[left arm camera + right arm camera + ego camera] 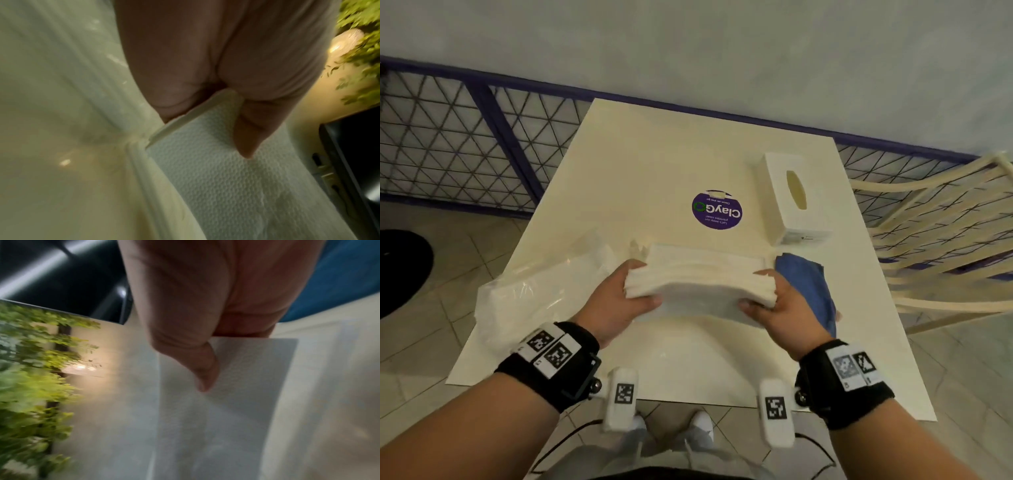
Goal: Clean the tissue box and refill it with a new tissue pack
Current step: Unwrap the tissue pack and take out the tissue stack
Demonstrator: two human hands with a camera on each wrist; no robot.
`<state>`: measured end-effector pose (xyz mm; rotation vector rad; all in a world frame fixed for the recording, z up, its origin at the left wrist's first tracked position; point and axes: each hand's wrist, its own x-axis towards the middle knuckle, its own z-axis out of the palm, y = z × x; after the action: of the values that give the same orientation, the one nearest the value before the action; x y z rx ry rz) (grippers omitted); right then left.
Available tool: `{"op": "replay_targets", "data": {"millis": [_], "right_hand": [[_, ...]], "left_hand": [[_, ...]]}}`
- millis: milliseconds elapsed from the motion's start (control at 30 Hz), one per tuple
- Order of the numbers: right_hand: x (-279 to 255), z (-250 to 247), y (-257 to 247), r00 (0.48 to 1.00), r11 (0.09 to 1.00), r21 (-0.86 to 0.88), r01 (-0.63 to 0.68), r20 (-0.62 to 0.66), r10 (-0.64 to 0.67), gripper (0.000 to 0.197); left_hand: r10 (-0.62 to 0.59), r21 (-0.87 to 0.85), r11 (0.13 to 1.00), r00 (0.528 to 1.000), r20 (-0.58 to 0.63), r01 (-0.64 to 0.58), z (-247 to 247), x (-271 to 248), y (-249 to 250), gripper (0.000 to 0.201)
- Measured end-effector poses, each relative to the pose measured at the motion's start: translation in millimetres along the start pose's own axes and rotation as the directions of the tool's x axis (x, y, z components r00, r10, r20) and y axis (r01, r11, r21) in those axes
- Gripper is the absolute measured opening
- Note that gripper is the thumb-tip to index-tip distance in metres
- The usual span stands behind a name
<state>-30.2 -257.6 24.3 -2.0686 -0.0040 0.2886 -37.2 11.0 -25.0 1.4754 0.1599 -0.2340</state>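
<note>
A white stack of tissues (698,277) hangs above the middle of the table, bent slightly between both hands. My left hand (626,294) grips its left end, thumb under the near edge. My right hand (767,301) grips its right end the same way. In the left wrist view my left hand (222,104) pinches the embossed tissue stack (226,186). In the right wrist view, which is blurred, my right hand (205,353) has its thumb on the tissue stack (236,394). The white tissue box (791,197) lies at the far right of the table, oval slot facing up.
An opened clear plastic wrapper (534,294) lies at the table's left edge. A blue cloth (811,291) lies right of my right hand. A purple round sticker (717,209) marks the white table (654,154). A cream slatted chair (945,240) stands to the right.
</note>
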Motion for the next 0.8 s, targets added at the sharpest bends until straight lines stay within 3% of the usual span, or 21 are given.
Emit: {"op": "replay_targets", "data": {"millis": [133,233,433,633,800], "right_hand": [[-13.9,13.7,44.1,0.999,0.997,-0.066,-0.028,0.023,0.029,0.035],[-16.5,22.5,64.0,0.995,0.995,0.034,-0.097,0.013,0.096,0.045],[-14.7,28.2,72.1,0.994,0.989,0.104,-0.106,-0.01,0.107,0.05],[-13.6,29.2,82.7,0.993,0.993,0.042,-0.109,-0.043,0.111,0.043],[5.9,11.2,70.8,0.968,0.955,0.225,-0.194,-0.114,0.224,0.042]], "left_hand": [[-0.013,0.127,0.992,1.0,-0.001,0.013,8.6,-12.4,-24.3,0.049],[-0.061,0.15,0.986,0.997,-0.043,0.067,15.9,-16.3,-37.6,0.05],[-0.085,0.179,0.978,0.99,-0.109,0.104,21.3,-19.3,-53.1,0.053],[0.007,0.429,0.901,0.987,-0.162,0.064,23.2,-16.8,-56.5,0.047],[0.007,0.442,0.894,0.985,-0.172,0.071,21.7,5.8,-29.6,0.05]]}}
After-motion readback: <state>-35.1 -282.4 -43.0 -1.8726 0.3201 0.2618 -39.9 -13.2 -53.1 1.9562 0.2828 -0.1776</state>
